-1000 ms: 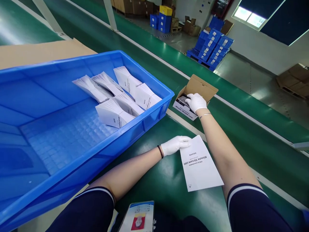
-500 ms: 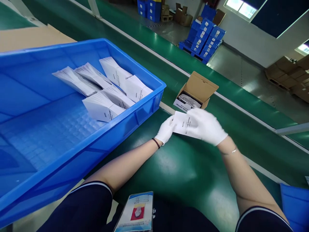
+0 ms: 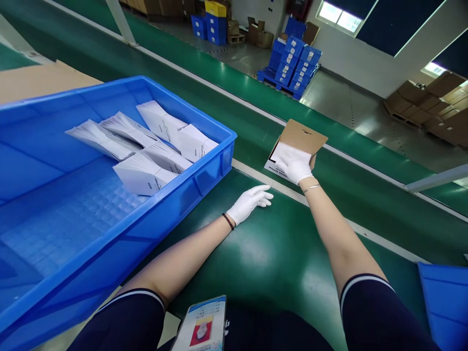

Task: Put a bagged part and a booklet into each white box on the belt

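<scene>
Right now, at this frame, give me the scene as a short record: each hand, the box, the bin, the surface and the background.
Left hand: the left hand, white-gloved, holds nothing, fingers extended above the green surface
Right hand: the right hand, white-gloved and blurred, on white paper at the box's mouth; exact grip unclear
Box: open carton, brown lid raised, "Minute" legible on its front
Bin: large blue bin holding stacks of folded white leaflets
Surface: green, shiny
Background: stacked blue crates
</scene>
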`<state>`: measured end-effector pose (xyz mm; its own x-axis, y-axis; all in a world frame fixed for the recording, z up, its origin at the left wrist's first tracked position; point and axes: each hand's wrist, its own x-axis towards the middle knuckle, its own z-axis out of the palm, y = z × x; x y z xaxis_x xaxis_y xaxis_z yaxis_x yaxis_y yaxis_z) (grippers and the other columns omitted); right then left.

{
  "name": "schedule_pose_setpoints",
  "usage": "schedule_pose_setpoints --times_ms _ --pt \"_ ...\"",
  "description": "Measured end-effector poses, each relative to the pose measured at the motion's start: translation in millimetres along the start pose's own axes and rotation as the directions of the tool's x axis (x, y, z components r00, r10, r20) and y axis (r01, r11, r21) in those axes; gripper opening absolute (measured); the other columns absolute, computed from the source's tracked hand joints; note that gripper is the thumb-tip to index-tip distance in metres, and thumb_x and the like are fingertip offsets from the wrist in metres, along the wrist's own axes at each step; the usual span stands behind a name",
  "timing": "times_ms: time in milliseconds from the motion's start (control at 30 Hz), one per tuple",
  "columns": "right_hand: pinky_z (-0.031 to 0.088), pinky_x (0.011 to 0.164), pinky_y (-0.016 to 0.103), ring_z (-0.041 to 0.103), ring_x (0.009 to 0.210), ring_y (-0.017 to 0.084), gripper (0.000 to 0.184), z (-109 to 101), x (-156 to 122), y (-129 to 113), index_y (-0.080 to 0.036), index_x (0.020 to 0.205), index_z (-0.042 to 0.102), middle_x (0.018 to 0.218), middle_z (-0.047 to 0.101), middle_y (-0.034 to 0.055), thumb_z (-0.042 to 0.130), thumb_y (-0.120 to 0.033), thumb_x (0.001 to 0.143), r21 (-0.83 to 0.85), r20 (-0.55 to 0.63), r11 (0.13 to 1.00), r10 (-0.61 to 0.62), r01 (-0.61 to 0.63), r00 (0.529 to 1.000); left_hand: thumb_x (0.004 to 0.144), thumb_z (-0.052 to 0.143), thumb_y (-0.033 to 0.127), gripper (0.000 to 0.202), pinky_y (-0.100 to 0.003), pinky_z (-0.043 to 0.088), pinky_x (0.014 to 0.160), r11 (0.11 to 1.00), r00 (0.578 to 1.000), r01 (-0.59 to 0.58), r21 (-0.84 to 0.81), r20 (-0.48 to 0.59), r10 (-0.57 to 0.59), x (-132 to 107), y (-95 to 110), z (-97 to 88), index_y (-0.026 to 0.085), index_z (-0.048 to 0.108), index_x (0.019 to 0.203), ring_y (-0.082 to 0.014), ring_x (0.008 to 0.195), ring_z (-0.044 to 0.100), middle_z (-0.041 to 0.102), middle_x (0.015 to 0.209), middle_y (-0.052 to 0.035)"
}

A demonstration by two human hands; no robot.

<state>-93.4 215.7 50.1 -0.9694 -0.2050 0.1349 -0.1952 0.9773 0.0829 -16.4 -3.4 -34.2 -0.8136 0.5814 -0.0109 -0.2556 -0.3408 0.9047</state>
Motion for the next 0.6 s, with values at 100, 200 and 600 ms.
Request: schedule_pose_setpoints --times_ms 100,200,600 --pt "0.03 0.109 0.05 0.036 0.133 0.033 0.06 21.0 2.5 11.8 -0.019 0.143 0.043 0.147 0.041 0.0126 0.035 -0.058 0.097 0.095 0.132 0.995 0.004 -0.016 0.991 0.085 0.063 0.049 0.061 -0.033 0.049 0.079 1.0 1.0 0.008 0.029 0.021 -0.008 0.1 -0.1 0.1 0.01 0.052 0.131 -0.0218 0.089 0.067 0.066 0.11 -0.0174" --pt "0.027 0.109 0.054 0.033 0.134 0.036 0.064 18.6 -15.8 9.3 -0.016 0.142 0.042 0.146 0.04 0.0163 0.043 -0.057 0.094 0.066 0.043 0.998 -0.009 0.006 0.999 0.086 0.061 0.045 0.057 -0.033 0.05 0.08 0.999 1.0 0.002 0.051 0.023 -0.003 -0.4 0.9 3.6 0.009 0.052 0.13 -0.0217 0.089 0.067 0.066 0.111 -0.0185" --pt "0.033 0.11 0.052 0.04 0.132 0.033 0.048 56.4 -192.7 -85.8 -0.013 0.134 0.052 0.141 0.048 0.0144 0.038 -0.045 0.1 0.121 -0.124 0.873 -0.459 0.473 0.88 0.095 0.05 0.024 0.026 -0.029 0.046 0.097 0.552 0.964 -0.262 0.792 0.242 0.11 -115.0 72.8 39.7 0.019 0.067 0.113 -0.0177 0.104 0.063 0.068 0.115 -0.0056"
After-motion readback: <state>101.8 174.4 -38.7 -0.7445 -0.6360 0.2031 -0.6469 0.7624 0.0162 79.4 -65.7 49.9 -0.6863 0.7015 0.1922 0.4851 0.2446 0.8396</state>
